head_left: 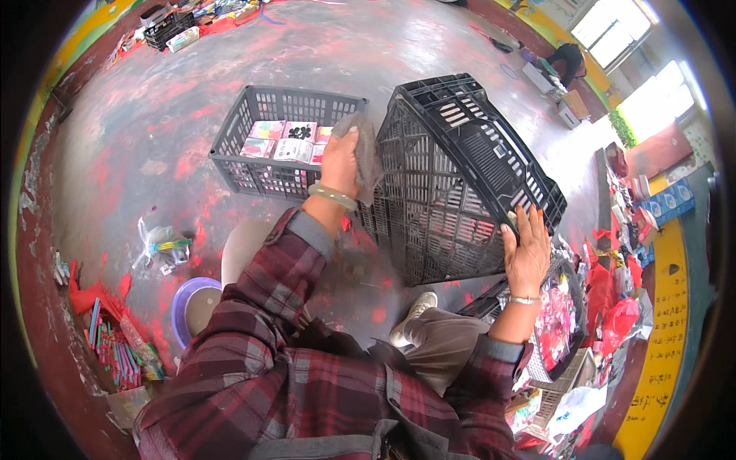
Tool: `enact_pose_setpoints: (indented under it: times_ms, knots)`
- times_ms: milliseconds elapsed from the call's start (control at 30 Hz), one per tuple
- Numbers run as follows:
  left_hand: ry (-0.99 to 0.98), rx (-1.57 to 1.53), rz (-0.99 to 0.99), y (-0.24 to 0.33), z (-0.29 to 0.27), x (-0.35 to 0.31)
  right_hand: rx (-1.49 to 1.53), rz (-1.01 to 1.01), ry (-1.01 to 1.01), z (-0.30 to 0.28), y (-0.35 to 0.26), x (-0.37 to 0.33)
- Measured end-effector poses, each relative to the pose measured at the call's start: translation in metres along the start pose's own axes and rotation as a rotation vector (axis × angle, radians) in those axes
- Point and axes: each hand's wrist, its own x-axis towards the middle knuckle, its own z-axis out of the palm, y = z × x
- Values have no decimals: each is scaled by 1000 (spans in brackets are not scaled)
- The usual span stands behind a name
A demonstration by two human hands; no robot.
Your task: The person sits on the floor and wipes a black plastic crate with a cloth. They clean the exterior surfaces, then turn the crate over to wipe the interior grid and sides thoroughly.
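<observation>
A large black plastic crate (452,176) with slatted walls is tipped in front of me. Its ribbed underside faces up and to the right. My right hand (527,257) is on the crate's near right corner, fingers over the edge and thumb against the side wall. In my left hand (341,161) is a grey cloth (371,165), bunched beside the crate's left side; the fingertips are partly hidden by it. Just left of that hand stands a dark grey crate (241,170) with several small printed packs (294,149) inside, in pink, white and black.
A purple basin (182,314) stands at lower left, near a bundle of coloured sticks (115,356) and a clear plastic bag (153,241). A mesh basket (563,322) with pink and red wrappers is at my right. Beyond it, assorted goods line the wall.
</observation>
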Motion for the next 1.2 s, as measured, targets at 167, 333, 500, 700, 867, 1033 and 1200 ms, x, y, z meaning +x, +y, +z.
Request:
enact_pose_setpoints:
  times_ms: [167,333,500,700,867,1033,1200]
  knots:
    - [-92,934,461,-50,38,28,-18,13,26,-1,-5,2]
    - [-323,1639,900,-69,30,44,8,16,34,0,-5,3]
    - [-346,1778,892,-39,44,60,25,5,51,0,-2,2]
    - [-207,1448,817,-29,36,94,37,-3,92,0,-2,4]
    - [-345,1673,810,-60,38,53,38,23,103,0,-6,4]
    - [-612,1745,923,-54,50,-8,46,17,115,-1,-3,1]
    - [-780,1797,1059,-38,45,11,74,14,120,-1,-3,-1]
